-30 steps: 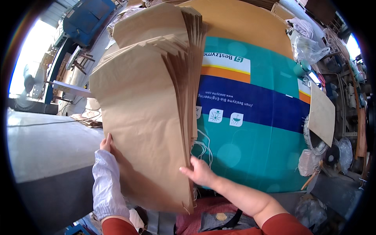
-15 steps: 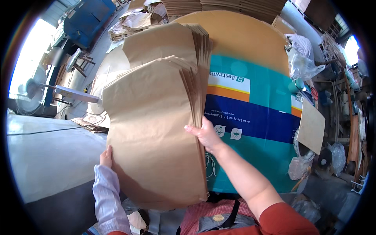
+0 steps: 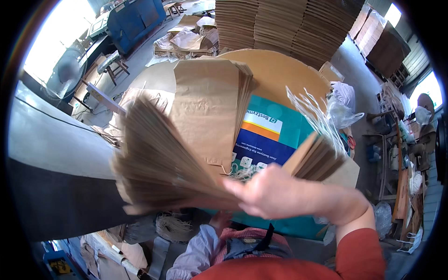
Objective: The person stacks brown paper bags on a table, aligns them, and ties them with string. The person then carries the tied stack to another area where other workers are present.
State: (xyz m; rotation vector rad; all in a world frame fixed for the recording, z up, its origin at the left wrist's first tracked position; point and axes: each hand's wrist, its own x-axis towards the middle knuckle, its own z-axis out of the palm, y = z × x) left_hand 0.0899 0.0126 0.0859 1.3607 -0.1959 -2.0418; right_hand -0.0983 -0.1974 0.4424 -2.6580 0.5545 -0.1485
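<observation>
My right hand (image 3: 280, 193) is raised close to the camera and grips a thick stack of brown paper bags (image 3: 158, 172), which fans out to the left, nearly flat. My left hand (image 3: 220, 218) reaches up in a white sleeve under that stack; its fingers are hidden. Behind it, another pile of brown bags (image 3: 205, 107) lies on the round table (image 3: 280, 70), partly over a teal and blue printed sheet (image 3: 275, 126). A smaller bundle of bags (image 3: 317, 154) with white twine handles (image 3: 312, 116) sticks up just right of my right hand.
Tall stacks of flat brown sheets (image 3: 289, 23) stand behind the table. A blue machine (image 3: 135, 18) and a fan (image 3: 65, 70) are at the far left. Clear plastic bags (image 3: 343, 102) sit at the table's right edge, cluttered shelves (image 3: 401, 154) beyond. A grey surface (image 3: 51, 144) borders my left.
The stack has swung from upright in front of me to nearly flat and fanned, close to the camera. My right hand rose with it; my left hand slid under it.
</observation>
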